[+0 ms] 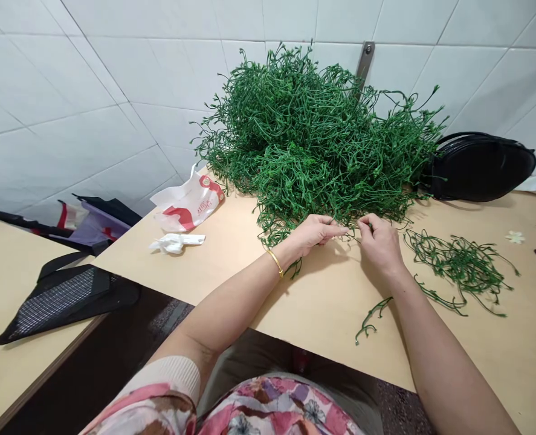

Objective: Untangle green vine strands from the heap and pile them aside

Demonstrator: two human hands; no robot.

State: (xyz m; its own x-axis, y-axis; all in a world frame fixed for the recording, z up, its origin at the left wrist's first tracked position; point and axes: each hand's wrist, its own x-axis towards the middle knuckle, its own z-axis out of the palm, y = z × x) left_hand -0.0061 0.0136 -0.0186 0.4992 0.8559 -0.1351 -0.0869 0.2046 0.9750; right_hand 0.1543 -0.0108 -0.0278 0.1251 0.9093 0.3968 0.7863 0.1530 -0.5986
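A crumpled white-and-red bag (pixel 188 202) lies left of centre, its print hard to read. Mid-frame, below the pile of green stems (pixel 313 133) at upper centre, I cannot tell whether the left hand (pixel 315 234) grips anything; the right hand (pixel 382 244) pinches a stem (pixel 370 228) mostly hidden by its fingers. At right, a smaller heap (pixel 469 263) lies below a black bag (pixel 483 168) that stems partly cover.

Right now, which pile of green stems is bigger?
The tall heap of green stems before the white tiled wall; the pile to the right of the right hand is low and much smaller.
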